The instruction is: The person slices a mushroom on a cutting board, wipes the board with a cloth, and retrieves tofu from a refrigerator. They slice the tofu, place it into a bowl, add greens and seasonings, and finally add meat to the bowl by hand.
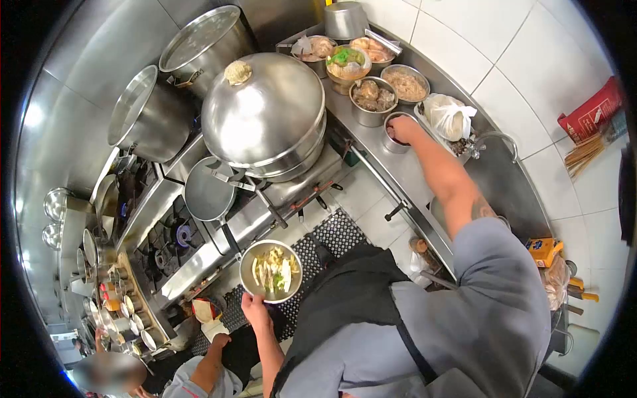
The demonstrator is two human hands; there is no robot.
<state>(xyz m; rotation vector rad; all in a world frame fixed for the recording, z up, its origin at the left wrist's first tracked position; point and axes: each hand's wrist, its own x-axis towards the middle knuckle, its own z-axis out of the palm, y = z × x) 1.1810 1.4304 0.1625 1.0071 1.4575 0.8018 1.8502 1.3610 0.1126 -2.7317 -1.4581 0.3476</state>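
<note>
My left hand grips the rim of a metal bowl, held out over the floor mat. Pale strips, yellowish pieces and chopped green bits lie in the bowl. On the steel counter at the upper right, my right hand reaches down into a small metal container; its fingertips are hidden inside. Close by stand a metal pot of brownish chunks, a pan of shredded pale food and a tray with a knotted white plastic bag.
A large domed steamer stands on the range. A frying pan sits beside the lit burner, its handle sticking out. Tall pots line the back. A co-worker is at the lower left. A sink lies right of the counter.
</note>
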